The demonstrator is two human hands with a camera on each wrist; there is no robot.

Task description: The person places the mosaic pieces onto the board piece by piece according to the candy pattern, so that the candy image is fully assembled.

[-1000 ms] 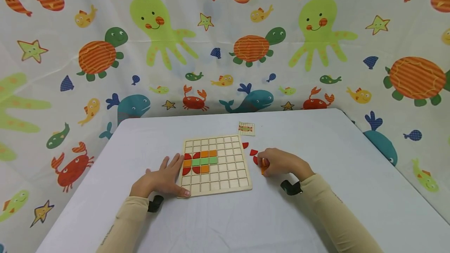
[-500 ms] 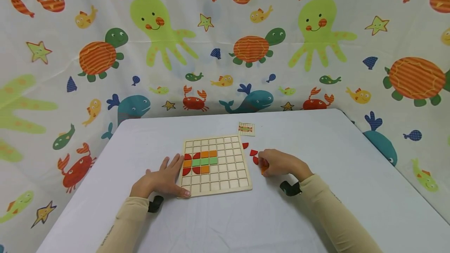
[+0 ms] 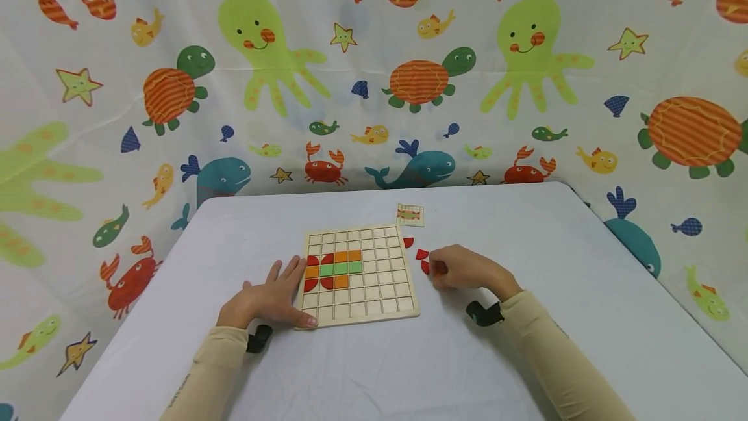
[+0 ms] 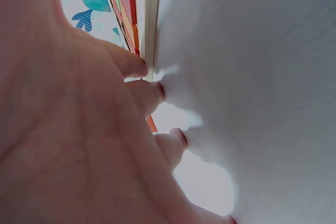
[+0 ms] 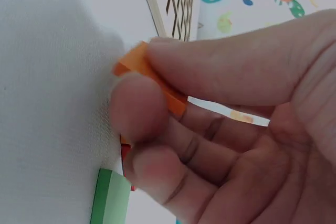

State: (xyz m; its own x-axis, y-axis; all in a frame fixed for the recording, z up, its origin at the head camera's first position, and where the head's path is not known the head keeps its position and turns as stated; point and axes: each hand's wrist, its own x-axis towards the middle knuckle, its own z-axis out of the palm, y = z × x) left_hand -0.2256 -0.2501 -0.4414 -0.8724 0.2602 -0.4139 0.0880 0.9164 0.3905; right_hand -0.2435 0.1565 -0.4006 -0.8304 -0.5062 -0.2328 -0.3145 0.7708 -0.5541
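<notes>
Near the middle of a white tabletop (image 3: 327, 375) lies a square, gridded wooden board (image 3: 380, 292), with the left hand (image 3: 265, 301) touching its left side and the right hand (image 3: 467, 268) to its right, near but apart from it. The left hand has its fingers spread along the left edge of the board, its thumb resting at the near left corner. The right hand pinches an orange tile (image 5: 134, 59) between thumb and fingertip, as the right wrist view shows; whether the tile touches the tabletop cannot be told.

Three rows of pieces occupy the left part of the board. Far row, from left: two red quarters (image 3: 327, 258), then two orange squares (image 3: 341, 256). Middle row: one orange square, then three green squares (image 3: 340, 268). Near row: two red quarters, then one orange square.

Right of the board, three loose red pieces (image 3: 408, 242) lie on the tabletop, the nearest just beside the right hand's fingertips. A loose green piece (image 5: 113, 198) appears close to that hand in the right wrist view. Beyond the board's far right corner lies a small pattern card (image 3: 410, 214). Behind the tabletop hangs a cloth (image 3: 374, 18) printed with sea animals.
</notes>
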